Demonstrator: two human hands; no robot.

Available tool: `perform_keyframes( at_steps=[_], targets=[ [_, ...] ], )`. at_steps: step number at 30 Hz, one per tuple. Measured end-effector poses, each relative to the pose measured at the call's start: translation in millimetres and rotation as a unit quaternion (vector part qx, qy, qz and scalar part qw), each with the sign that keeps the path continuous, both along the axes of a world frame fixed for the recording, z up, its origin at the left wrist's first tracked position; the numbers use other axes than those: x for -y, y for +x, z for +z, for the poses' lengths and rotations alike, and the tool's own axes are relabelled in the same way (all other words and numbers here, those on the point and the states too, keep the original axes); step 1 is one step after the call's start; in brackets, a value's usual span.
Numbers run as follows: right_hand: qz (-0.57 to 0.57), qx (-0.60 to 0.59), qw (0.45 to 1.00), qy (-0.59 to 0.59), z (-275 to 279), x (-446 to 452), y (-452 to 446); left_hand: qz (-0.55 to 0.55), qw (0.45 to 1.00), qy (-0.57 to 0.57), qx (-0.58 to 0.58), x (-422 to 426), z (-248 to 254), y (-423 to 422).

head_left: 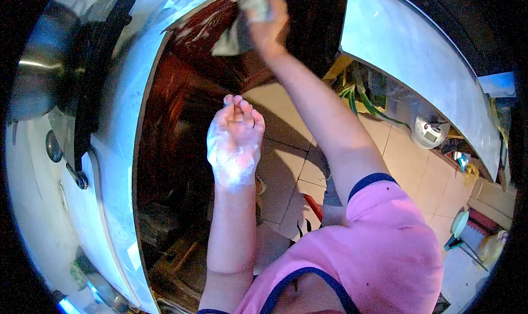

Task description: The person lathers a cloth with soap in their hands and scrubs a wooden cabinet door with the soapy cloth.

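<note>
My right hand (270, 31) is stretched far forward, closed around a whitish wad of cloth (254, 6). A pale flap (228, 42) hangs beside it; whether it is part of the same cloth I cannot tell. Both are slightly blurred. The cloth is at a dark reddish-brown panel (190, 75), which has streaks of white suds (206, 25) near its top. My left hand (236, 138) is held palm up in front of the panel, its fingers slightly curled and apart with nothing in them. White foam (234, 163) covers its palm and wrist.
Pale bluish panels stand at the left (113, 165) and upper right (407, 33). A dark pot (41, 66) and a ladle-like utensil (60, 152) are at the far left. Green leaves (366, 99) and a white round appliance (429, 131) sit under the right panel, above floor tiles (407, 157).
</note>
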State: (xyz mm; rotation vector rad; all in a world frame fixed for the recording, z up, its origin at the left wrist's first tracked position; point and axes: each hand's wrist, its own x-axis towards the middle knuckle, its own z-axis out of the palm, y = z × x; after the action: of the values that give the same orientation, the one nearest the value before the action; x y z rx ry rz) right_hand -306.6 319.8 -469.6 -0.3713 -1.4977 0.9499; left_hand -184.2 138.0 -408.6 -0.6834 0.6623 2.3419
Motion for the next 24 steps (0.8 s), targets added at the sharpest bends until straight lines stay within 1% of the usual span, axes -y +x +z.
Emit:
perform_keyframes(
  at_steps=[1,2,4,5,7,8,9,10,11,13,14,16,17,19,20,22,23,24],
  targets=[
    [0.066,0.0,0.993,-0.097,0.1,-16.4,3.8,0.002,1.0,0.002,0.001,1.1,0.7,0.5],
    [0.032,0.019,0.991,-0.128,10.4,-21.4,14.6,-0.002,1.0,0.004,-0.006,1.1,1.5,0.6],
    [0.109,-0.117,0.985,-0.065,8.8,-40.2,10.0,-0.006,1.0,0.011,-0.013,0.5,1.2,-0.6],
    [0.109,-0.116,0.985,-0.062,4.6,-44.0,14.0,-0.005,1.0,0.012,-0.01,1.4,-0.6,-1.6],
    [0.239,-0.102,0.958,-0.124,1.1,-47.2,21.0,-0.003,1.0,0.015,-0.007,0.4,-1.4,-2.2],
    [0.241,-0.101,0.957,-0.122,3.7,-46.2,18.5,-0.002,1.0,0.003,-0.007,-0.2,-0.7,-2.1],
    [0.149,-0.093,0.982,-0.064,6.4,-44.8,14.2,-0.001,1.0,-0.01,-0.007,-0.9,-0.2,-1.8],
    [0.056,-0.084,0.995,-0.005,6.6,-43.3,11.4,0.001,1.0,-0.009,-0.006,-1.1,0.1,-0.4],
    [0.058,-0.083,0.995,-0.005,2.3,-47.1,12.0,-0.001,1.0,0.0,-0.01,-1.7,0.5,1.0],
    [-0.055,0.0,0.998,-0.042,0.7,-54.4,17.4,-0.002,1.0,0.011,-0.014,-1.7,-0.1,1.3],
    [-0.053,0.001,0.998,-0.042,2.9,-49.0,17.2,-0.003,1.0,0.013,-0.016,-0.9,-1.4,1.5],
    [0.082,-0.004,0.986,-0.146,9.4,-31.7,11.6,-0.003,1.0,0.017,-0.018,-1.2,-1.3,1.9],
    [0.073,-0.032,0.995,-0.064,11.8,-23.7,0.8,-0.001,1.0,0.007,-0.018,-0.9,1.0,2.7],
    [0.012,0.011,1.0,0.0,5.6,9.1,-6.9,0.002,1.0,-0.002,-0.018,-0.7,1.4,2.4],
    [0.027,0.018,0.998,0.049,20.1,26.9,4.6,0.0,1.0,-0.001,-0.017,0.3,-0.6,0.7],
    [0.063,0.143,0.986,0.063,32.6,45.5,14.3,0.002,1.0,0.001,-0.016,1.6,-3.6,-0.7],
    [0.065,0.143,0.985,0.064,30.1,43.2,13.7,0.001,1.0,0.013,-0.02,2.1,-4.5,-0.8],
    [0.061,0.097,0.992,0.06,24.0,35.2,12.0,0.0,0.999,0.027,-0.024,2.3,-4.9,-1.2]
  ],
)
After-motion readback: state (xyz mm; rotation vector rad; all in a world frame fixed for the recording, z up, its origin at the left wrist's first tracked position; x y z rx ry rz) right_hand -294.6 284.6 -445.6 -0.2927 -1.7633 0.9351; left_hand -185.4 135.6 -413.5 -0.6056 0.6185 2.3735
